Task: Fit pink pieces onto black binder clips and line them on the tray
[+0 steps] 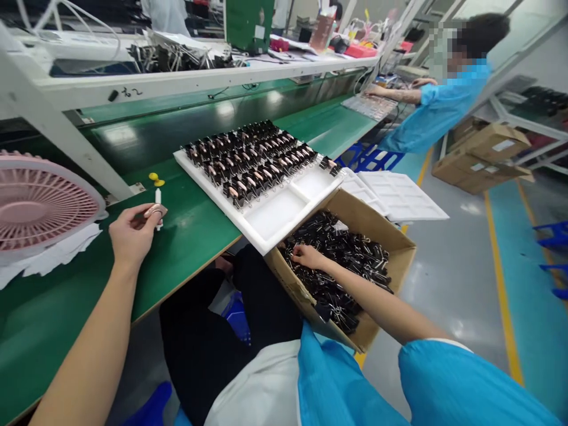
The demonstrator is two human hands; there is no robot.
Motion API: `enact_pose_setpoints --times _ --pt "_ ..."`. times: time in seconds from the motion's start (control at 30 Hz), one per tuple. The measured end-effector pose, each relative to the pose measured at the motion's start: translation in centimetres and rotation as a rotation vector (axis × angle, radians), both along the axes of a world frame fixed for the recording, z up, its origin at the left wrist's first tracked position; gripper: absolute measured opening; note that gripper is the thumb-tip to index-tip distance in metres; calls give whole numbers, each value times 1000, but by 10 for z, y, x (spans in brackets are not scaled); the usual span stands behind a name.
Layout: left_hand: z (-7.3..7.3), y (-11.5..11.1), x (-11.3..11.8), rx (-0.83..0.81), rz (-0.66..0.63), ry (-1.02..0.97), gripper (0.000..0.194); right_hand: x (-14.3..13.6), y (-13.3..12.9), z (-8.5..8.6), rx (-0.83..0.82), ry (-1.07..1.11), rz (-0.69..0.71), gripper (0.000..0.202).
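Over the green bench, my left hand [133, 232] is closed in a pinch around a slim white stick [158, 196], whose ends show above and below the fingers. Small yellow knobs [155, 179] lie just beyond it. My right hand [307, 257] reaches into a cardboard box [402, 245] heaped with black binder clips [328, 236]. Its fingers are pressed together among the clips, and what they pinch is hidden. Between the hands, a white foam tray [252, 234] holds rows of black binder clips [248, 157] gripping small copper-coloured pieces; its near compartments show bare foam.
A pink fan [44, 204] stands on papers at the left. White trays [403, 195] lie beyond the box. A co-worker in blue [444, 112] works farther along the bench [190, 248]. A shelf [213, 77] runs above it; cartons [483, 157] stand at the right.
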State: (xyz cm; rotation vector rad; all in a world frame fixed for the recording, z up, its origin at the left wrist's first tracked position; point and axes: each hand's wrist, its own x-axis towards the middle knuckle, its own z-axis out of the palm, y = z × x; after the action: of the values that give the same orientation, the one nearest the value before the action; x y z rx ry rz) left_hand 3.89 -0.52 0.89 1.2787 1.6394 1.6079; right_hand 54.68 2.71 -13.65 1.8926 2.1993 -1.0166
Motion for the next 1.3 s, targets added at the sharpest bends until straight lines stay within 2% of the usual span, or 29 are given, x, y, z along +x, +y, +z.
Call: enact_pose_setpoints --times 0.07,0.13,0.2,0.3,0.37,0.43,0.5,0.57,0.63,0.7,0.8,0.87,1.0,1.3 --pt "5 -2 4 10 2 -73 45 11 -2 17 4 121 -106 28" --pt "9 -4 7 -4 -75 -160 47 22 -8 40 -2 374 -258 41" --pt "11 -6 10 -24 -155 -211 48 28 -17 70 24 633 -401 50" --pt "13 -8 13 -62 -232 -246 47 17 -31 123 123 828 -497 51" --pt "14 -8 15 -81 -254 -253 48 -8 -38 157 169 905 -456 49" --pt "14 -9 17 -85 -266 -250 48 -44 -41 186 188 976 -347 45" --pt "13 -11 16 -76 -270 -254 49 -90 -41 207 152 1076 -236 39" --pt "10 -12 12 -58 -245 -278 51 -140 -37 218 67 1193 -151 40" --pt "6 -13 7 -40 -203 -313 56 -191 -28 217 -25 1302 -101 53" --pt "3 -13 2 -24 -158 -355 61 -240 -16 206 -88 1383 -110 58" --pt "1 -14 -2 -6 -120 -416 63 -296 4 179 -150 1459 -271 58" --pt "1 -14 -2 -3 -121 -440 63 -319 14 161 -167 1488 -412 58" --pt "0 -15 -2 -28 -131 -440 64 -339 23 141 -110 1522 -562 56" --pt "-3 -16 3 -65 -194 -410 62 -354 30 134 -16 1500 -554 48"
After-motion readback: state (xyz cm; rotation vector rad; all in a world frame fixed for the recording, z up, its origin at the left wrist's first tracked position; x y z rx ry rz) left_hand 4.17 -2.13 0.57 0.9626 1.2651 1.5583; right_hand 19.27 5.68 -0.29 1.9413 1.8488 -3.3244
